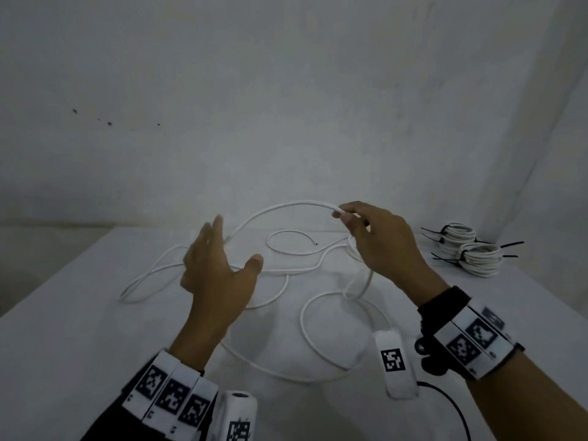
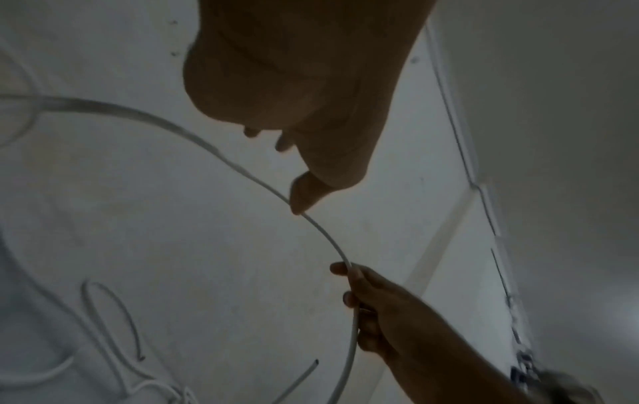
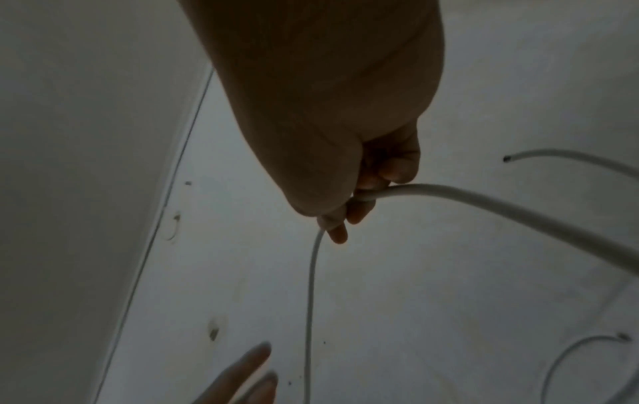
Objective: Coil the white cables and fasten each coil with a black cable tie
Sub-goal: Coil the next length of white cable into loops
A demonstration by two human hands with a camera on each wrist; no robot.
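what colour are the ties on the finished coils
Black ties on white coils, clearest in the head view.

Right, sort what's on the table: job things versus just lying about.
Job:
- loose white cable, gripped by the right hand
- left hand, open beside it
- more loose cable on the table

Lying about:
- two tied coils, already finished

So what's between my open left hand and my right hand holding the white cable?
In the head view, only the lifted white cable arcs from right hand toward left hand.
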